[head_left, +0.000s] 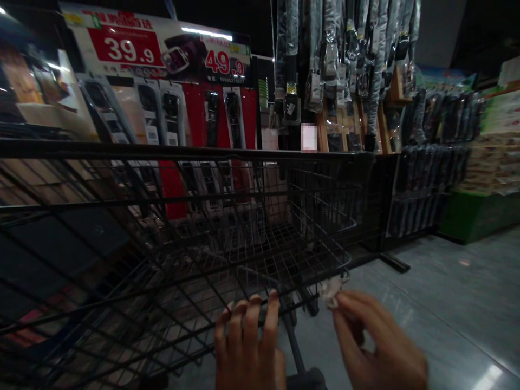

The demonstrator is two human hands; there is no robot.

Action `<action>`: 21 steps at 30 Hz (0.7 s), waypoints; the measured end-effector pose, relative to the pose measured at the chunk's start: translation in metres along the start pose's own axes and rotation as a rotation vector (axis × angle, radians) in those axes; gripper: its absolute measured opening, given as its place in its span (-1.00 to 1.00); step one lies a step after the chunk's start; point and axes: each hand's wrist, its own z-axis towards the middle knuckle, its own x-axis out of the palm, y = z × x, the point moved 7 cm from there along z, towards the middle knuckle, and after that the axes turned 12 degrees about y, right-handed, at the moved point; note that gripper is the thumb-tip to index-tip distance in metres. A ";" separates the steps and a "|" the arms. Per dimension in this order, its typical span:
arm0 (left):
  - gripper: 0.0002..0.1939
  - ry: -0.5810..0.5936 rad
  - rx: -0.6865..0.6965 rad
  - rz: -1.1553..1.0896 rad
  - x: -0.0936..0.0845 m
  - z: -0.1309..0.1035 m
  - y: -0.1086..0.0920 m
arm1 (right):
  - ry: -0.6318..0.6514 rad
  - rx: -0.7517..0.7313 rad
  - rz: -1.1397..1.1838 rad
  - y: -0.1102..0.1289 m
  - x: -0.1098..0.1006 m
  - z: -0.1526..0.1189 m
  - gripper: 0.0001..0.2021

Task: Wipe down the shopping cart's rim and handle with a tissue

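Observation:
A black wire shopping cart (260,156) fills the left and middle of the head view, its basket side facing me. My left hand (248,341) is at the lower wires of the basket, back of the hand towards me, with the fingers hooked onto the wire. To its right, my right hand (376,338) pinches a crumpled whitish tissue (331,291) between thumb and fingertips. The tissue is at the lower front corner of the basket, against or just beside the wire; I cannot tell which.
Behind the cart, packaged belts (170,111) hang on a red display under a price sign (132,49). More plastic-wrapped belts (331,43) hang at the upper middle. A green-based stand (467,216) holds stacked goods at right. Grey tiled floor (442,292) spreads below it.

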 end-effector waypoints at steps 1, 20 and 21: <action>-0.34 -0.003 -0.001 0.003 0.000 0.000 0.000 | -0.046 0.081 -0.009 -0.007 -0.009 0.004 -0.93; -0.42 0.035 -0.007 0.007 -0.002 0.000 0.002 | 0.135 0.198 0.137 -0.021 0.004 0.044 -0.83; -0.42 0.035 -0.003 0.008 -0.001 -0.001 0.002 | 0.130 0.186 0.130 -0.020 0.005 0.042 -0.83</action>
